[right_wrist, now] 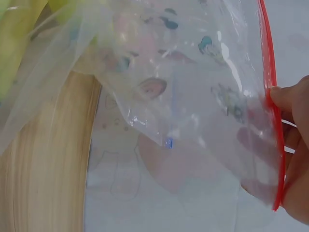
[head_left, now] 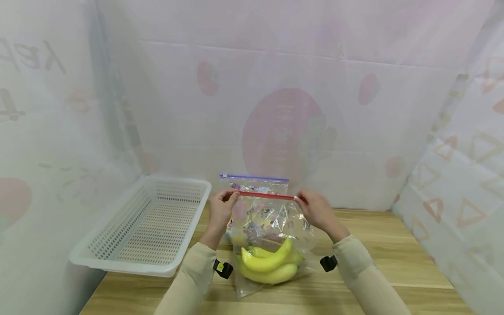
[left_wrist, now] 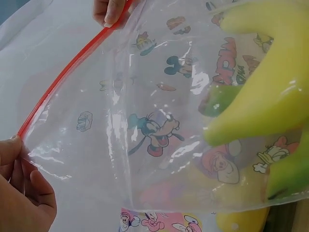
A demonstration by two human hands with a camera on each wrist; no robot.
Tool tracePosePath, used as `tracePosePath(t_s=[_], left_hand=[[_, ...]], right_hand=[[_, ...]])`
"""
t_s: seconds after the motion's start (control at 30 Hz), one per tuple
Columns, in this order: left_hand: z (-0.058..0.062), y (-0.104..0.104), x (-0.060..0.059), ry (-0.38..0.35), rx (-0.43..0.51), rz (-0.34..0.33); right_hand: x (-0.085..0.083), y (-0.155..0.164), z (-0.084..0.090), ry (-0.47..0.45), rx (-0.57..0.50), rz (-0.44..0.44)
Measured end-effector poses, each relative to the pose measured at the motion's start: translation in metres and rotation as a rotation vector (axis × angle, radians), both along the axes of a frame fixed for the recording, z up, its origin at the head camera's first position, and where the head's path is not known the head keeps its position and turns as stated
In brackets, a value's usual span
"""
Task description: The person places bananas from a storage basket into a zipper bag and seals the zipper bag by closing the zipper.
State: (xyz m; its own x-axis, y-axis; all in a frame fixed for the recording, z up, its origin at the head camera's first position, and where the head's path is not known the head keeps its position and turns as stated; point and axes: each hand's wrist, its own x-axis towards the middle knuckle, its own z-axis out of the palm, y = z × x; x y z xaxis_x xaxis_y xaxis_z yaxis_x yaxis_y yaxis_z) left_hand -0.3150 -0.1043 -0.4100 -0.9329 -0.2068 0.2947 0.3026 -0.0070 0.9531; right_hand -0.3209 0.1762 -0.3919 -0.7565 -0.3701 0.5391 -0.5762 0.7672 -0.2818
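The light wooden table (head_left: 393, 262) carries a white perforated plastic basket (head_left: 141, 223) at its left edge and a clear printed zip bag of yellow bananas (head_left: 267, 245) at centre, resting on its surface.

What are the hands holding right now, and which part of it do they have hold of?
Both hold the clear zip bag with bananas inside. The left hand pinches the left end of its red zip strip, the right hand the right end.

Two zip bags (head_left: 271, 218), three bananas (head_left: 267, 262), one basket (head_left: 118, 258), two hands (head_left: 220, 210).
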Motion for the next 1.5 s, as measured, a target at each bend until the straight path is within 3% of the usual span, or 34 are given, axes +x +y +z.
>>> tracePosePath(t_s=[0.4, 1.0, 1.23, 1.4, 1.5], left_hand=[[-0.001, -0.001, 0.000, -0.016, 0.039, -0.010], [-0.008, -0.006, -0.003, -0.015, 0.009, 0.015], [-0.010, 0.004, -0.003, -0.070, 0.032, -0.065], [-0.018, 0.016, -0.005, -0.135, 0.018, -0.114], [-0.024, 0.023, -0.007, -0.137, -0.004, -0.120]], right_hand=[[0.001, 0.020, -0.008, -0.021, -0.010, -0.034], [0.007, 0.052, -0.013, -0.060, -0.023, -0.076], [0.009, 0.065, -0.011, -0.091, -0.019, -0.103], [0.004, 0.073, -0.007, -0.087, -0.033, -0.147], [-0.001, 0.077, -0.005, -0.088, -0.047, -0.169]])
